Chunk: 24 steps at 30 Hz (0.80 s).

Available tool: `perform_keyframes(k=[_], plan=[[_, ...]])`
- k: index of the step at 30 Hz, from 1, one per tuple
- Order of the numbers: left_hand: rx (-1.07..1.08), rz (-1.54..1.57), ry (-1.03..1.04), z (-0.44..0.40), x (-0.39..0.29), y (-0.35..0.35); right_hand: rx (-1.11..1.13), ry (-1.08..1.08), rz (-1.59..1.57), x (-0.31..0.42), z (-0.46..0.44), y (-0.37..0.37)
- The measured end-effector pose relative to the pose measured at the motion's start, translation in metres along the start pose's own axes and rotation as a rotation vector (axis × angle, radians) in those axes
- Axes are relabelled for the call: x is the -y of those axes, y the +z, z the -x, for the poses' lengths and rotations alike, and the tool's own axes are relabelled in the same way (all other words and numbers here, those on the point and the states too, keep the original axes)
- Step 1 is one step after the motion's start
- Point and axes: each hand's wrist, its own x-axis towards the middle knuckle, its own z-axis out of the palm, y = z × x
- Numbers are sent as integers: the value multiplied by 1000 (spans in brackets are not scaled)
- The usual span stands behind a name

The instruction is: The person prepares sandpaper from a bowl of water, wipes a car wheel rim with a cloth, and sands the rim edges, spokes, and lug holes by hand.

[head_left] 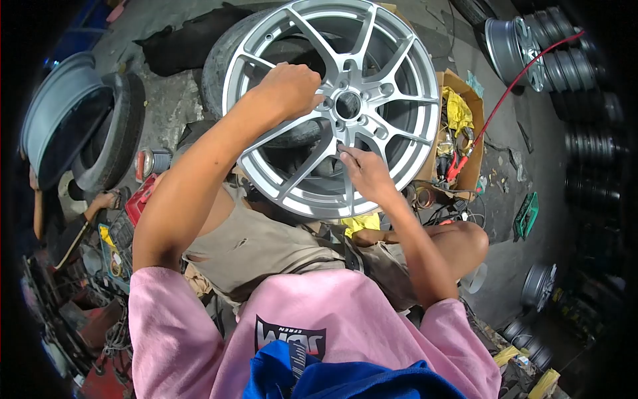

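Observation:
A silver multi-spoke wheel rim lies face up above my crossed legs, on top of a dark tire. My left hand is curled closed over the spokes to the left of the hub hole; its fingertips are hidden, and so is anything within them. Below the hub, my right hand has its thumb and fingers pressed together at a spoke pocket. Something small and dark shows at those fingertips, too small to name.
Right of the rim is a cardboard box with yellow wrapping and tools. A red air hose runs past it. Stacked rims line the far right. At the left are another rim, a tire and another person's hand.

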Motion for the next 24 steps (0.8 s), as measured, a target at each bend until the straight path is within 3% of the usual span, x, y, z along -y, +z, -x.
perform_keyframes(k=[2,4,6,10,14,20,22,24], plan=[[-31,4,27,-1,1,2,-197,-63,-255,-9,-5,26],[6,-3,22,-5,-1,2,-194,-55,-279,-21,-21,33],[36,-15,0,-8,-2,0,-31,91,-598,-13,-23,24],[54,-6,9,-6,0,3,-122,122,-836,5,8,26],[57,10,-18,-7,-8,-4,-214,90,-647,-5,-14,39],[13,12,-11,-5,-7,-1,-146,116,-667,-1,4,25],[12,15,0,-8,-7,-1,-266,17,-456,-12,-11,37],[48,-25,-4,-9,-10,-3,-210,6,-499,-12,-12,30]])
